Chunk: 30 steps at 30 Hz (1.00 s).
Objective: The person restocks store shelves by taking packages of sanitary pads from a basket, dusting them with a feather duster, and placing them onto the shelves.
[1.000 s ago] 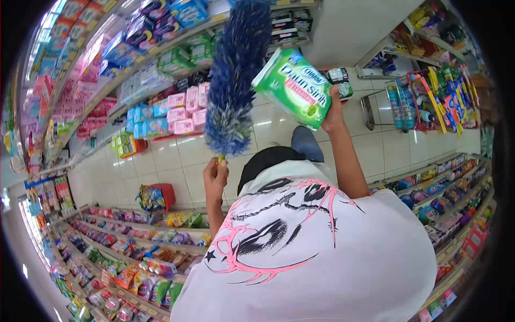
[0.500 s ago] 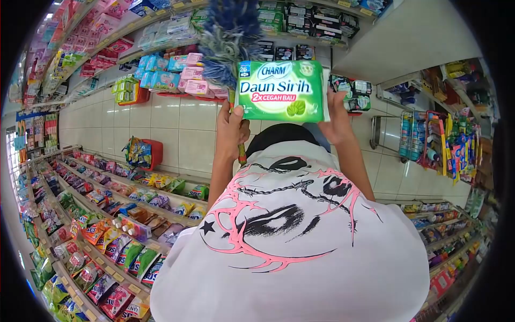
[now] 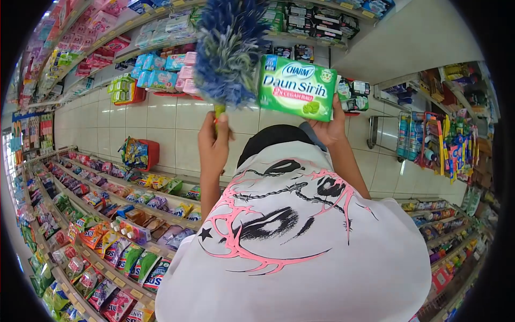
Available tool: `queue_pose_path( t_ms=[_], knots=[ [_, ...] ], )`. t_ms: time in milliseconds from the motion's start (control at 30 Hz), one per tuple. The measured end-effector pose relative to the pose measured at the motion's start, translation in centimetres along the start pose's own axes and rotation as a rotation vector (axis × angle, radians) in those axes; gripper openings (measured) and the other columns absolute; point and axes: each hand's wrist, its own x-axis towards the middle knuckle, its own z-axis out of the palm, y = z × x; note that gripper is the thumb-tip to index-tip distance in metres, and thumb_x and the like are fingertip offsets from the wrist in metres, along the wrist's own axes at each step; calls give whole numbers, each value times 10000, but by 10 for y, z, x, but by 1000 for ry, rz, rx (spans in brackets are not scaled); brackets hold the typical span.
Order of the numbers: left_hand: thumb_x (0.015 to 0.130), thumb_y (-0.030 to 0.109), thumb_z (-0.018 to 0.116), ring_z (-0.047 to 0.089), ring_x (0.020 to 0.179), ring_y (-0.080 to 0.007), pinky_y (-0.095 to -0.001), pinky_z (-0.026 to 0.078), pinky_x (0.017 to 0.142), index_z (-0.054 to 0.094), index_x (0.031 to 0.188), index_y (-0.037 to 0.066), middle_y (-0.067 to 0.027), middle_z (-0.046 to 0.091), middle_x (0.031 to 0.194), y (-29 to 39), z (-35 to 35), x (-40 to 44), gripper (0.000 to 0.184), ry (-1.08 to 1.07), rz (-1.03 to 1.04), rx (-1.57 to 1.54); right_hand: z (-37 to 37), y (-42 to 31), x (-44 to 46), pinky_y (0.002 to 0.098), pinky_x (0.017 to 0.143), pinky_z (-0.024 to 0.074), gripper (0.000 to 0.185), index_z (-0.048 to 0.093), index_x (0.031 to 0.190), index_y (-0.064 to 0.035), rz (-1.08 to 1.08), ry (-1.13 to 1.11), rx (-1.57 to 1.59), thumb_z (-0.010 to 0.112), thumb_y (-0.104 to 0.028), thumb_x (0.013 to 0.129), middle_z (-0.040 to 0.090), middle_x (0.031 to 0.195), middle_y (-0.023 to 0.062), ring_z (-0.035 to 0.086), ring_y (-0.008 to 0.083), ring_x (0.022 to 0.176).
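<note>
My left hand [image 3: 214, 140] is closed around the yellow-green handle of a fluffy blue and grey duster [image 3: 228, 53], which points up and away from me. In my right hand [image 3: 330, 126] is a green and white Charm Daun Sirih pack [image 3: 298, 88], gripped at its lower right edge with the printed front facing me. The duster's fluffy head is just left of the pack. Behind the pack, dark and green packs [image 3: 354, 94] sit low near the floor.
Shelves of pink, blue and green packs [image 3: 163, 79] line the far side. Colourful pouches [image 3: 115, 252] fill shelves at the lower left. A red basket [image 3: 153, 154] stands on the tiled floor [image 3: 188, 129]; a loaded trolley [image 3: 413, 137] is at right.
Between one second and half a second ago, the pack came level between both hands. Since then my left hand has moved off its left edge, and the pack has shifted right and tilted.
</note>
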Motion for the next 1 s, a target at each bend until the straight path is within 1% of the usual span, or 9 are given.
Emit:
queue_pose_path(
  t_ms=[67,200,300,333,367,500,733,867,1000],
  knots=[
    [939,276,519,356,507,-38,-225,271,448,519,914,10,47,412,588,15,-15,-16,268,-14,-102,47,-5,-1,3,411,952,454,555,437,1283,-101,-51,-55,-5,582,-426,858,528,1251,97,535,253,1130],
    [908,247,558,362,484,-65,-245,270,442,520,874,-3,8,420,552,20,-40,-39,255,-109,20,290,-5,-1,8,451,956,441,656,370,1349,-104,-95,-83,33,585,-454,838,466,1315,135,504,294,1159],
    [878,228,589,383,453,-117,-278,296,441,527,865,-1,-59,445,535,43,-38,-47,238,-293,40,441,-10,2,13,409,934,449,436,520,1188,-90,-50,-41,57,611,-339,841,585,1153,77,576,226,1050],
    [864,221,603,394,440,-147,-297,312,442,532,864,4,-95,455,534,52,-35,-49,228,-385,32,490,-17,12,24,387,904,479,411,527,1166,-91,-117,-187,71,600,-341,849,610,1102,69,587,221,1029],
    [868,224,598,412,442,-198,-324,338,454,532,885,6,-135,460,550,58,-31,-50,228,-429,-18,519,-24,16,25,387,904,479,411,527,1166,-91,-117,-191,73,600,-341,849,610,1102,69,587,221,1029],
    [881,221,586,399,436,-185,-317,326,443,531,886,1,-132,458,536,56,-31,-54,227,-422,-16,571,-35,16,17,369,865,512,411,517,1181,-92,25,-108,184,592,-334,857,595,1126,77,589,225,1028],
    [918,227,550,273,509,-80,-290,215,440,491,864,-5,-47,327,523,25,-54,-48,246,-101,11,513,-12,7,-4,432,896,507,635,405,1305,-61,-11,-137,252,612,-426,829,512,1265,146,550,285,1117],
    [936,239,527,271,525,-66,-279,207,450,478,841,-2,0,314,535,16,-62,-46,264,25,-3,555,-13,4,-7,406,928,486,564,420,1276,-58,7,-195,258,599,-373,844,530,1235,132,547,258,1117],
    [924,207,548,281,522,-53,-260,212,448,503,820,-4,26,328,534,-2,-66,-59,240,113,16,291,-15,11,-4,456,936,474,634,388,1318,-54,-25,-111,200,582,-430,846,485,1294,163,523,302,1151]
  ],
)
